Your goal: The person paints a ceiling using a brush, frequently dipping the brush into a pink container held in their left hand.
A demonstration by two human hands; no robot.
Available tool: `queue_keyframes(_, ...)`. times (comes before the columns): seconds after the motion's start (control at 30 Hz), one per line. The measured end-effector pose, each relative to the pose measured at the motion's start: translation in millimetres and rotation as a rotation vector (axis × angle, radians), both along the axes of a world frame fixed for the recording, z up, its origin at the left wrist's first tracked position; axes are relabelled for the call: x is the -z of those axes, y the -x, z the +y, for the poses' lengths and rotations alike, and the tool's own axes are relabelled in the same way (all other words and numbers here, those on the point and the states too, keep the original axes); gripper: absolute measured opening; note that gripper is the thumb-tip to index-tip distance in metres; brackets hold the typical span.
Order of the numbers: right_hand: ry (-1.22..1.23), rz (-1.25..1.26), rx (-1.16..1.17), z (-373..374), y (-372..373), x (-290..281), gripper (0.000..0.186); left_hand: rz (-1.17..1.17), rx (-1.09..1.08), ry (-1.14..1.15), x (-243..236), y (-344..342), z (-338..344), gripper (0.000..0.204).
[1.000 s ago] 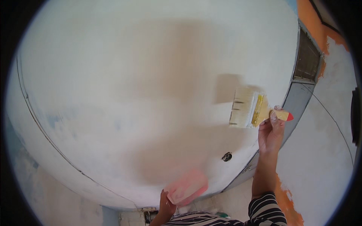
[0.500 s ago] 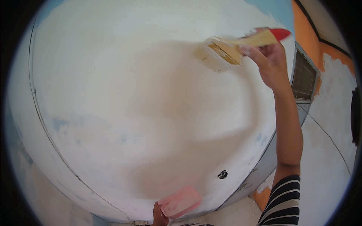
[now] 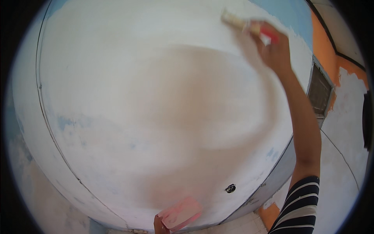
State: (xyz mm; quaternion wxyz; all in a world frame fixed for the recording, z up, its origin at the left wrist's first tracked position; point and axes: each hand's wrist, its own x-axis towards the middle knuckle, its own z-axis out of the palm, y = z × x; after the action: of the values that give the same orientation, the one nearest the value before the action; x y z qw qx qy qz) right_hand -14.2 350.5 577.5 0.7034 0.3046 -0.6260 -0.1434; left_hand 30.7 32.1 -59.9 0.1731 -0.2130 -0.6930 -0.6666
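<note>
A wide paintbrush (image 3: 236,20) with a pale wooden body and a red handle end is gripped in my right hand (image 3: 274,48). Its bristles, blurred by motion, are at the upper part of the wall (image 3: 117,78), which is coated mostly white with blue patches showing. Low in the view, my left hand (image 3: 161,225) grips the edge of a pink rectangular tray (image 3: 182,213). Whitish paint smears line the tray's inside. Only part of the left hand shows at the lower edge.
A dark round hole (image 3: 230,188) with wires opens low in the wall. A thin cable (image 3: 41,101) runs down the wall's left side. On the right are a framed door or window panel (image 3: 320,91), orange paint (image 3: 325,43) and another whitened wall. Floor tiles (image 3: 243,226) show below.
My right hand has moved the paintbrush upward, and the brush has turned so its narrow side shows. The left hand and tray have shifted slightly left and down in the view.
</note>
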Motion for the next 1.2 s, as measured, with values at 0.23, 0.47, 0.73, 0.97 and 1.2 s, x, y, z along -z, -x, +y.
queue_keyframes(0.23, -0.206, -1.032, -0.065, -53, -34, 138, 0.025, 0.041, -0.095, 0.263, 90, -12, -21, 0.08)
queue_keyframes(0.47, 0.3, -0.261, -0.353, 1, 2, -57, 0.018, 0.063, -0.166, 0.243, 26, -12, -11, 0.059)
queue_keyframes(0.73, 0.08, -0.21, 0.017, -19, -2, 19, 0.015, 0.118, -0.233, 0.194, 5, -12, -8, 0.065)
queue_keyframes(0.97, -0.307, -1.131, -0.074, -70, -20, 140, 0.013, 0.166, -0.274, 0.208, 12, -13, -10, 0.065)
queue_keyframes(1.2, 0.25, -0.148, -0.517, 19, 20, -87, 0.019, 0.02, -0.185, 0.027, 22, -13, -5, 0.067)
